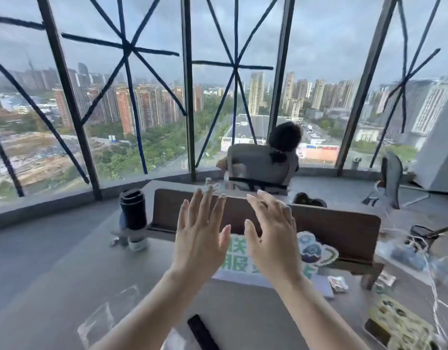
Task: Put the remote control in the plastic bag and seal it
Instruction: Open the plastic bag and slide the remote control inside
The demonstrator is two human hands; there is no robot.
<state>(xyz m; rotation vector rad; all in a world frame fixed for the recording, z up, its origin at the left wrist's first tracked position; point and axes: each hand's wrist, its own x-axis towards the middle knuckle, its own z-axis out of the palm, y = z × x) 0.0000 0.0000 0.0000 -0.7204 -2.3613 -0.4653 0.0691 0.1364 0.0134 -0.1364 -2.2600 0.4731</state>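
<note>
A slim black remote control (202, 333) lies on the grey desk near the bottom edge of the head view, between my forearms. A clear plastic bag (105, 318) lies flat on the desk to its left, partly under my left forearm. My left hand (201, 238) and my right hand (272, 238) are both raised above the desk, backs toward me, fingers spread, holding nothing. Both hands hover well above and beyond the remote and the bag.
A brown divider panel (344, 228) runs across the desk behind my hands. A black tumbler (133, 208) stands at the left, a white sign with green characters (237, 258) behind my hands, packets and a printed box (399, 324) at the right. A person sits beyond in a chair (258, 168).
</note>
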